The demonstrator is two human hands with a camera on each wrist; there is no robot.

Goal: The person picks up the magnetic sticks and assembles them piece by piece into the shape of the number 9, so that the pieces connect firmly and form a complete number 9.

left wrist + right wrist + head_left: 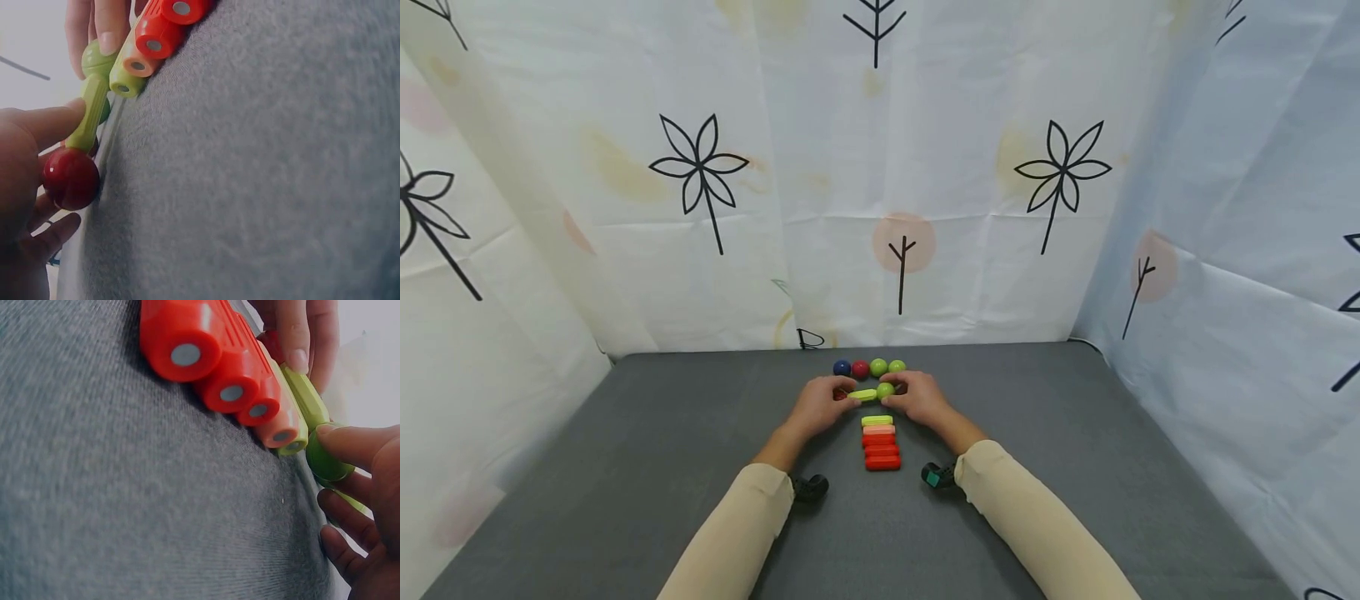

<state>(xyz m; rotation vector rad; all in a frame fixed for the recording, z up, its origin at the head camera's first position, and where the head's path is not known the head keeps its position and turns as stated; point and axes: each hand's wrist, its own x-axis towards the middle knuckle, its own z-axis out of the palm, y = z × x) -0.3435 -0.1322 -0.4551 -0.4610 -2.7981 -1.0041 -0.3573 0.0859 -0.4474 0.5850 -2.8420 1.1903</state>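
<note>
Now, left hand (820, 407): I'm pinching the lime rod (863, 395).
Right hand (919, 399): I'm gripping its green end ball (885, 391).
Tabletop (625, 483): spreading wide both sides, ending just behind four balls (861, 368).

On the grey table (662, 467) I see red, peach and lime rods (881, 451); behind it, a white, black-flowered curtain (820, 167).
</note>
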